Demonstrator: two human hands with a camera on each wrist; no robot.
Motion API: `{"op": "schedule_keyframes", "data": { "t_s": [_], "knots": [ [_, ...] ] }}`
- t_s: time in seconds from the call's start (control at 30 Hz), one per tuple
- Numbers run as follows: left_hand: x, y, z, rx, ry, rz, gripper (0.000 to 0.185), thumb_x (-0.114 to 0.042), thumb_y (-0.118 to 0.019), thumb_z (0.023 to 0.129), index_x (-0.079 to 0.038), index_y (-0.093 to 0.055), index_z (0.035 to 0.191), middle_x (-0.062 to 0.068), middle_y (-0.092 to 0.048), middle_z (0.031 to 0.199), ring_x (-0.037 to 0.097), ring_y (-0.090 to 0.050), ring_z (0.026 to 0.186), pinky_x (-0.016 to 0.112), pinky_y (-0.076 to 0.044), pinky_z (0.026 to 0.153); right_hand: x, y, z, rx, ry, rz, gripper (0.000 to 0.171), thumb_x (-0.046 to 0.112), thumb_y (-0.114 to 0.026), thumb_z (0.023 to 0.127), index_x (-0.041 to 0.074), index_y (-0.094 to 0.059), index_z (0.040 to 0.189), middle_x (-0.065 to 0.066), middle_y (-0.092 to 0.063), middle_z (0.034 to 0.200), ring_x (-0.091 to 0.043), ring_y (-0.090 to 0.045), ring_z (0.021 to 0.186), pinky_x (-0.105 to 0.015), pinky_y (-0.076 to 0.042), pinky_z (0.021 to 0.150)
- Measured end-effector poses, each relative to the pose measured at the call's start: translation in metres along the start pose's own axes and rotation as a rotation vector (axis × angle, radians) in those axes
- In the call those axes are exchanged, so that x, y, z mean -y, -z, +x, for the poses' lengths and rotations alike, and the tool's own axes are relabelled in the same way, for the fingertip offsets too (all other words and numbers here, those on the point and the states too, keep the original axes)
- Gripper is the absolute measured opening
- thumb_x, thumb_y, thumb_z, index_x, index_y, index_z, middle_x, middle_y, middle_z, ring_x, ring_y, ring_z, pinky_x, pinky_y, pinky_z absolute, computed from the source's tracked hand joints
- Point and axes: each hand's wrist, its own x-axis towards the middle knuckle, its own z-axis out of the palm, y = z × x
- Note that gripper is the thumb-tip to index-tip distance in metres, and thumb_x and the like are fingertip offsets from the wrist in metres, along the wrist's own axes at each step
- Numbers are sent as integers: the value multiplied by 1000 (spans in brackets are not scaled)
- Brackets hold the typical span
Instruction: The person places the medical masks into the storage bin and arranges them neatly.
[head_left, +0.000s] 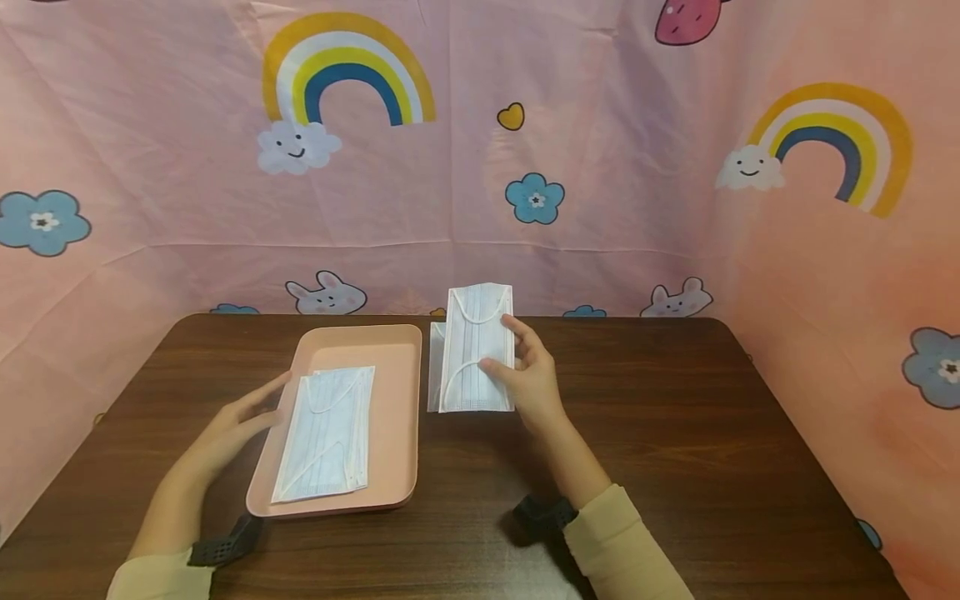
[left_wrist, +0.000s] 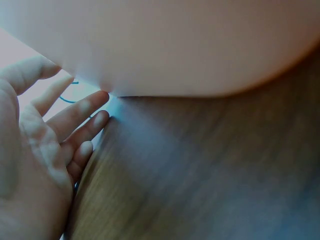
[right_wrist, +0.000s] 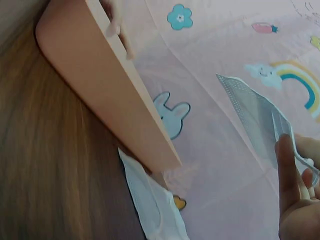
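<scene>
Right hand [head_left: 528,375] pinches a mask [head_left: 477,346]; left hand [head_left: 240,421], fingers straight, seemingly touches the tray [head_left: 397,417].

I see my right hand [right_wrist: 297,200] at the lower edge, fingers pinching a pale blue face mask [right_wrist: 252,112] lifted above it. Away from the hand, a pink tray [right_wrist: 100,80] sits on the wooden table [right_wrist: 45,175], another mask [right_wrist: 150,205] lying just beside its corner.

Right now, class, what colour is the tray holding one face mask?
The tray is plain pale pink, clearest in the head view.
</scene>
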Motion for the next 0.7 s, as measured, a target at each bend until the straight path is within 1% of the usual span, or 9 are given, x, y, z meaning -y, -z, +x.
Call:
{"op": "schedule_keyframes", "data": {
  "t_s": [0.17, 0.3, 0.53, 0.7],
  "knots": [
    [0, 0, 0, 4, -2, -5, 61, -23, -57, 97, -12, -30, 151, 25, -24, 151, 51, -23, 132, 68, -25, 97, 0, -15, -4, 39, 10, 7, 70, -9, -73, 78, 10, -46, 140, -18, -56, 119, -31, -64, 95, -43, -56, 69],
    [0, 0, 0, 7, 0, -7, 62, -23, -57, 97, -12, -30, 151, 26, -24, 151, 52, -24, 132, 69, -25, 97, -2, -27, -9, 87, 8, 16, 70, -9, -73, 79, 9, -43, 141, -17, -54, 121, -31, -64, 95, -43, -56, 70],
    [-2, 1, -1, 13, 12, -19, 62, -23, -58, 97, -11, -29, 151, 26, -22, 152, 54, -25, 130, 69, -25, 97, -8, -48, -14, 133, -49, 51, 71, -8, -73, 79, 12, -44, 141, -14, -51, 113, -28, -67, 88, -44, -56, 65],
    [-1, 1, -1, 14, 9, -18, 62, -22, -57, 97, -12, -29, 151, 25, -22, 152, 53, -27, 130, 68, -26, 97, -12, -65, -19, 161, -69, 68, 71, -9, -72, 79, 13, -45, 141, -14, -50, 113, -28, -67, 87, -43, -56, 65]
  ]
}}
